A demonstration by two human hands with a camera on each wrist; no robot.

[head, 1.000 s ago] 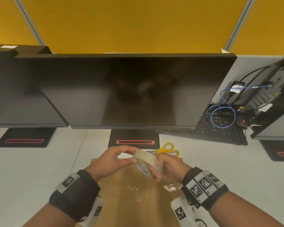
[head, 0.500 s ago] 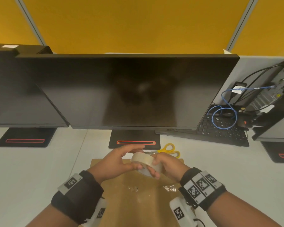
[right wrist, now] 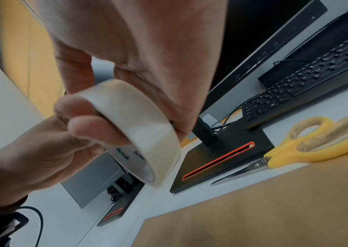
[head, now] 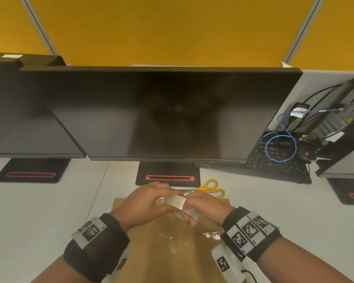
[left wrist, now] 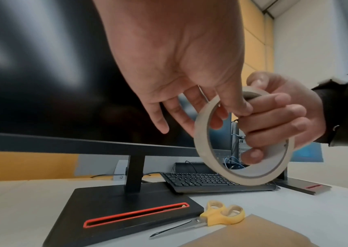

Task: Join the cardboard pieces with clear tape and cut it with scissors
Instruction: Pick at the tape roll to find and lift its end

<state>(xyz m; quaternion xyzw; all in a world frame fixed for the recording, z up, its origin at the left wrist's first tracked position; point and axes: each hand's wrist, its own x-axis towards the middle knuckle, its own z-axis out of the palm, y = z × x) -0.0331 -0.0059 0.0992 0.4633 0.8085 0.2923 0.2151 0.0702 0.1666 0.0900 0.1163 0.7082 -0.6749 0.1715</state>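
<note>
The roll of tape is held up in the air between both hands, above the far part of the cardboard that lies flat on the white table. The right hand has its fingers hooked through the roll's hole and curled round the ring, while the left hand pinches the top of the rim between thumb and fingertips, most likely feeling for the loose end. The roll stands on edge, slightly tilted; its hole runs roughly left to right, and its broad outer band faces up toward the head camera. The job looks to be in progress: some shiny clear tape already lies on the cardboard near the right wrist, but I cannot tell whether a seam is fully joined. No fresh strip is pulled out, so pulling, sticking and cutting are left. The scissors, with yellow handles, lie closed and untouched on the table just beyond the cardboard's far edge, blades pointing left toward the monitor stand.
</note>
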